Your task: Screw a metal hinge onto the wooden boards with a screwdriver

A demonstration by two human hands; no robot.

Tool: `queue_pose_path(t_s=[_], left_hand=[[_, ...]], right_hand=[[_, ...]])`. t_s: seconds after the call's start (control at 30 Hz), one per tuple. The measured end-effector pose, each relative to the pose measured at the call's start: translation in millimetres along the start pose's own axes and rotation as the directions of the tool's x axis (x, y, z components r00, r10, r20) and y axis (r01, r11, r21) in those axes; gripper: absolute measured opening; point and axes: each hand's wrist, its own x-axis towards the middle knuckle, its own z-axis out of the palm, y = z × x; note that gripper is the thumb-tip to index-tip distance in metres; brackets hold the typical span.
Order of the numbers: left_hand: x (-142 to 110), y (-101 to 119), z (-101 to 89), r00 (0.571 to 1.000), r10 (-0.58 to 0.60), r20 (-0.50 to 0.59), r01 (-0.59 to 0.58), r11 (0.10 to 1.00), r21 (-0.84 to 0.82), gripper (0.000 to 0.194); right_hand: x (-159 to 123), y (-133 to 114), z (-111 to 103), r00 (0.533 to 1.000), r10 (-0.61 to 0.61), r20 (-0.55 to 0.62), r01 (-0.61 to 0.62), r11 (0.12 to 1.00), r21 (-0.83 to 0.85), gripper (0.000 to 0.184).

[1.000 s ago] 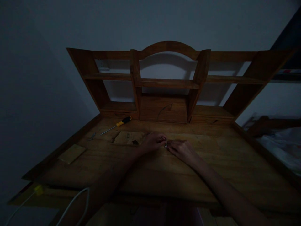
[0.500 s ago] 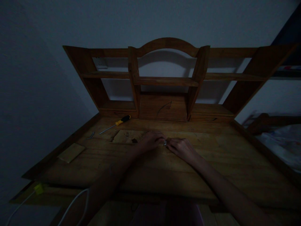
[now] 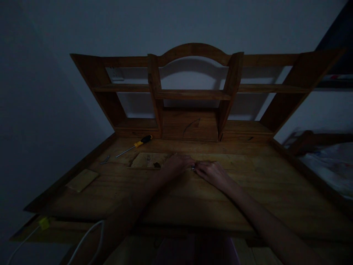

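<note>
Both my hands meet over the middle of the wooden desk [image 3: 171, 198], fingertips almost touching. Between them shows a small shiny metal piece [image 3: 192, 168], too small and dark to name. The curled fingers of my right hand [image 3: 211, 171] close on it. My left hand [image 3: 178, 163] lies just left of the piece, its fingers bent and drawn together; what they hold is hidden. Under and beside the hands runs a pale recessed strip [image 3: 143, 159] in the desktop, with a dark spot near its left part.
A yellow-and-black screwdriver [image 3: 142, 141] lies at the back left, with small metal parts [image 3: 105, 159] and a flat wooden piece [image 3: 82, 180] nearer. A wooden shelf unit [image 3: 193, 95] stands along the back. A white cable [image 3: 89, 233] crosses the front left near a yellow object [image 3: 44, 222].
The hands stay nearly in place, and less of the metal piece shows between the fingers. The whole view has shifted slightly.
</note>
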Motion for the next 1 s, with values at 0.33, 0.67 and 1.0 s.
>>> queue_pose_path(t_s=[0.33,0.67,1.0], left_hand=[[0.9,0.3,3.8,0.999,-0.011,-0.031,0.011,1.000,-0.005,0.020],[2.9,-5.4,3.3,0.999,-0.034,-0.026,0.027,0.974,-0.224,0.022],[7.8,-32.1,-55.5,0.899,-0.228,-0.373,0.243,0.970,-0.007,0.032]], right_hand=[[0.0,-1.9,-3.3,1.000,0.016,0.000,-0.016,1.000,0.005,0.024],[-0.1,-2.4,-8.3,0.987,0.064,-0.145,-0.032,0.977,0.211,0.026],[-1.0,34.3,-20.2,0.841,0.350,-0.413,-0.242,0.925,0.291,0.031]])
